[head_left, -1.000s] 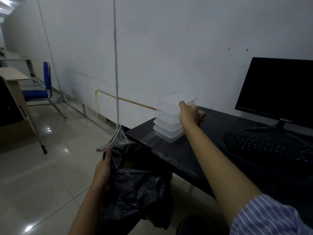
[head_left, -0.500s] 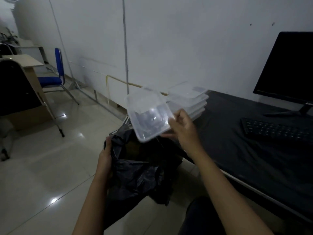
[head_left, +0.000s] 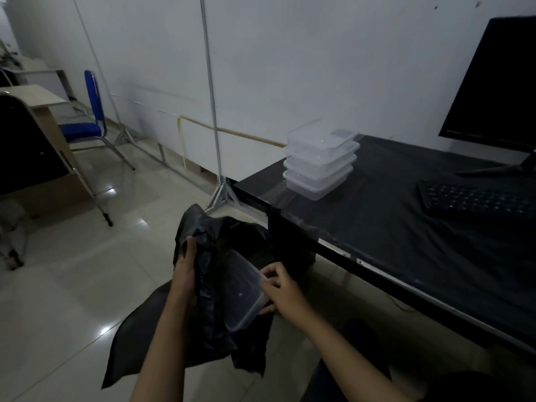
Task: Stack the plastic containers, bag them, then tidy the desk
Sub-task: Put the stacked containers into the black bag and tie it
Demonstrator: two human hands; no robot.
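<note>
- My left hand (head_left: 185,274) grips the rim of the black plastic bag (head_left: 208,300), fingers curled round a bunched fold of it, holding the mouth open below the level of the desk.
- My right hand (head_left: 280,291) pinches one clear plastic container (head_left: 242,297) at its near corner, thumb on top and fingers underneath.
- That container is tilted, its far end pushed down into the mouth of the bag, while the corner I hold sticks out above the bag's edge.
- The bag hangs in the air over the tiled floor (head_left: 87,271), just beside the corner of the desk (head_left: 406,256), and its lower part trails down toward my lap.
- On the desk near its left corner stands the stack of clear containers (head_left: 320,162), four that I can count, lids on, set squarely one upon the other.
- The stack is well apart from both my hands.
- The desk is covered with a dark sheet; a black keyboard (head_left: 475,203) lies to the right of the stack, and a dark monitor (head_left: 499,88) stands behind it against the white wall.
- Across the room a blue chair (head_left: 87,123) stands by the wall, and a thin metal stand (head_left: 214,117) rises from the floor just left of the desk.
</note>
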